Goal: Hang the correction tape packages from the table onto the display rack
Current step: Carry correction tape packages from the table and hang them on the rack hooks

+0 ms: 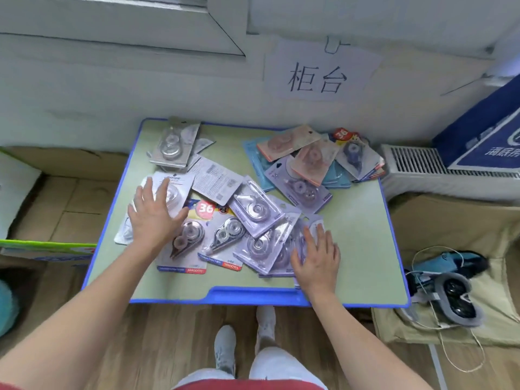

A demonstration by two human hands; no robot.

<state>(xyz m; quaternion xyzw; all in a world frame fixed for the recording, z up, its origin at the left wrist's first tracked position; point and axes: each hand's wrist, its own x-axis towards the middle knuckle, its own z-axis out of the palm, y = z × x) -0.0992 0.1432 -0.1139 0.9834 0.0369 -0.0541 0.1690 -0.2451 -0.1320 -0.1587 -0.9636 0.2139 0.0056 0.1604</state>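
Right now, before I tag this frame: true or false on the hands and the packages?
1. The left hand lies with straight fingers on a white package. True.
2. The right hand pinches a package in the air. False: it lies flat on lavender packages on the table.
3. Pink packages lie in the far right pile. True.
4. Only one package lies on the table. False: many lie scattered over it.

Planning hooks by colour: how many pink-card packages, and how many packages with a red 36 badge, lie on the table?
pink-card packages: 2
red 36 badge packages: 2
Total: 4
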